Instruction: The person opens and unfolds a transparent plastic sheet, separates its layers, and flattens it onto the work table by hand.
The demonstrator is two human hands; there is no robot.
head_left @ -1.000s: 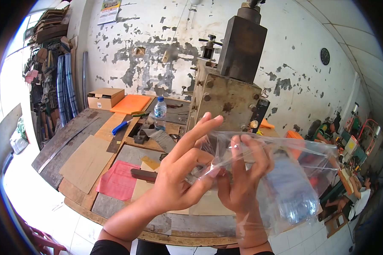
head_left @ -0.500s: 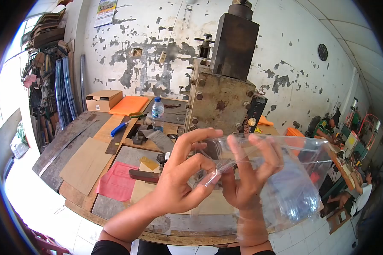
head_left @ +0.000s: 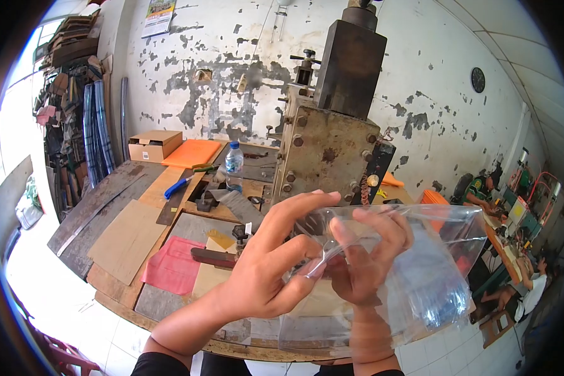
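Note:
A clear plastic bag (head_left: 429, 276) hangs in front of me, spreading to the right over my right forearm. My left hand (head_left: 266, 269) pinches its left edge between thumb and fingers. Through the film I see my right hand (head_left: 373, 263), its fingers curled against the plastic near the left fingertips. Whether this hand is inside the bag or behind it, I cannot tell. Both hands are raised over the front of the workbench, before a heavy metal machine (head_left: 326, 150).
On the bench lie a pink cloth (head_left: 175, 264), brown sheets (head_left: 125, 241), a blue-handled tool (head_left: 178, 186) and an orange sheet (head_left: 191, 153). A water bottle (head_left: 234, 166) and cardboard box (head_left: 155, 146) stand behind. Two other people sit at the far right.
The right hand's fingers have curled and shifted slightly along the film. More of the plastic now drapes down over the right wrist. The left hand keeps its pinch.

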